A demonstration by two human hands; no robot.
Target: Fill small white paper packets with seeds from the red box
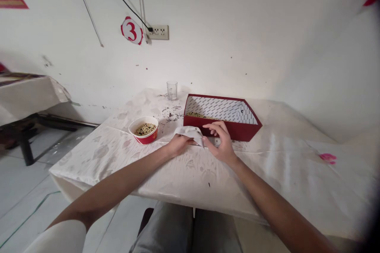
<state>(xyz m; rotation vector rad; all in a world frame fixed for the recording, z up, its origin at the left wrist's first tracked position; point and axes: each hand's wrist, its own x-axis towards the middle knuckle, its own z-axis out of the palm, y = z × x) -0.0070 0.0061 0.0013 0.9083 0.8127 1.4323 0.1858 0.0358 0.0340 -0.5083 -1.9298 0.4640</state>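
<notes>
Limp white sheet [191,131] (cloth or paper, can't tell) is approx. mid-table, btwn near & far edges, just in front of red box's L front corner. L hand [178,145] closed on its lower L part, fingers partly hidden under it. R hand [221,142] half-spread, thumb apart from curled fingers, thumb tip at sheet's R edge; can't tell if touching.

Red box [245,131], open-topped, pointed at R end, white printed lining, w/ grain [197,115] low in L part; sits toward table's far edge. Paper bowl [147,139], red & white, nr table's L edge, holds mixed beans [145,129]. Dark bits [170,115] scattered btwn bowl & box. Clear glass [172,91] at far edge, nr wall. Dark sliver [209,184] nr near edge of table [178,182]. Wall: socket strip [160,32] w/ black plug, no. 3 sign [132,31].
</notes>
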